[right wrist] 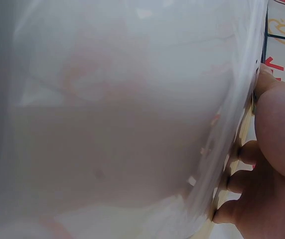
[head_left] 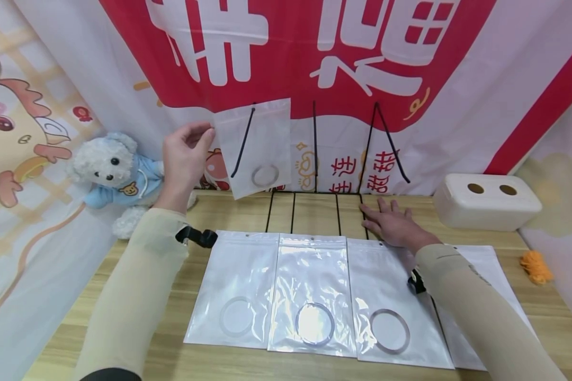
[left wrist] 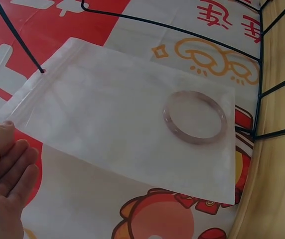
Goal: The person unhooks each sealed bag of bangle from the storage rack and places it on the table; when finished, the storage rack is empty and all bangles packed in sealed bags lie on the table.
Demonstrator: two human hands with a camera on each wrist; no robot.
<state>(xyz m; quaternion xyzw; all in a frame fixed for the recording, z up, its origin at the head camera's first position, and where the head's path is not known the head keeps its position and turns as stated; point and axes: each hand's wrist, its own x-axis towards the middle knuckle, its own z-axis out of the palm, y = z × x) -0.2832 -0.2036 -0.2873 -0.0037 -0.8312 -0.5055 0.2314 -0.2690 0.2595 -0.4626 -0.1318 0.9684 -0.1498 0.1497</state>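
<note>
A zip-lock bag (head_left: 267,143) with a pale pink bangle (left wrist: 195,118) in its lower part hangs on a black hook (head_left: 243,142) of a wire rack. The thumb and fingertips of my left hand (head_left: 187,154) pinch this bag's left edge, near the zip strip. My right hand (head_left: 394,225), fingers spread, rests palm down by the rack's base wires, just beyond a row of bags. In the right wrist view a blurred bag (right wrist: 112,124) fills most of the picture, beside the right hand's fingers (right wrist: 239,181).
On the wooden table lie more zip-lock bags, among them a left one (head_left: 245,270), a middle one (head_left: 312,275) and a right one (head_left: 386,286), each with a bangle. A white box (head_left: 486,203), orange yarn (head_left: 536,267) and a teddy bear (head_left: 119,169) stand around.
</note>
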